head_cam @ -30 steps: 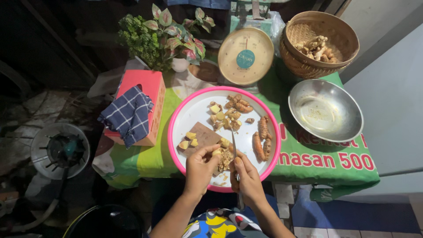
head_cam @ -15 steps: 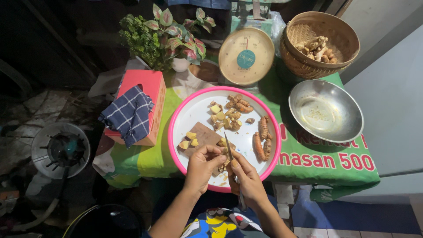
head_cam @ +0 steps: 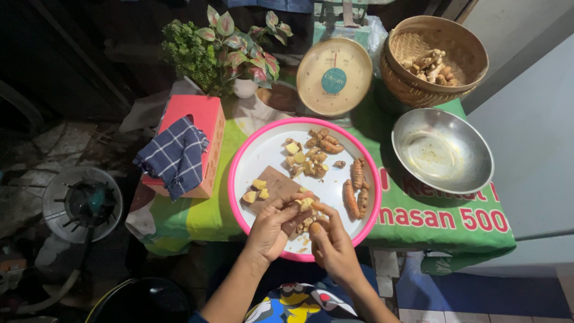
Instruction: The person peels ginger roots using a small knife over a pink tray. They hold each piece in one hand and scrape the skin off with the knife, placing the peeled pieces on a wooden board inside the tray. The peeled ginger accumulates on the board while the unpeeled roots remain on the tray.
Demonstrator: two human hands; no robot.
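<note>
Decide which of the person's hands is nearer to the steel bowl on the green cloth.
Right. The right hand works over the near rim of the pink tray, below and left of the steel bowl; the left hand lies farther left, beyond it.

Pink box (head_cam: 206, 128) left; green printed banner (head_cam: 442, 218), perhaps.

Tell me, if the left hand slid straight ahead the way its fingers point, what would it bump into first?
Probably the yellow root piece at the left hand's fingertips, pinched together with the right hand. Beyond it lies the pile of cut pieces on the pink-rimmed tray.
</note>
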